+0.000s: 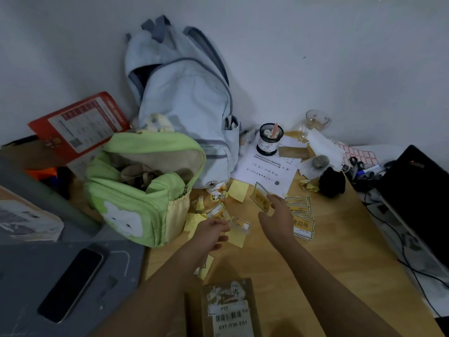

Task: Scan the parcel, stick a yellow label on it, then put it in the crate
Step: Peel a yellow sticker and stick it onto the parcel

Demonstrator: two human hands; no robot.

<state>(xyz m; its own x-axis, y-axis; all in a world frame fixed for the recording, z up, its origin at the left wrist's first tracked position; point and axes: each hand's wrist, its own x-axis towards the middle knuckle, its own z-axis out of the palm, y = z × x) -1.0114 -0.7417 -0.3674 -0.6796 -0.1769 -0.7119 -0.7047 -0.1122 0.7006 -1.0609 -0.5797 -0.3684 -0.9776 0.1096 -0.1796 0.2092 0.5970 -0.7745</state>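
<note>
Yellow label (260, 200) pinched in my right hand (278, 217); left hand (212, 233) grips a blurred backing strip (239, 227); parcel (230, 310) cut off below.

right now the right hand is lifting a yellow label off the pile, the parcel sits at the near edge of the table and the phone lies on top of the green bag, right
Not quite. In the head view the phone lies on the grey surface left of the table, not on the green bag. The rest holds: the right hand pinches a yellow label just above the pile, and the parcel sits at the table's near edge.
</note>
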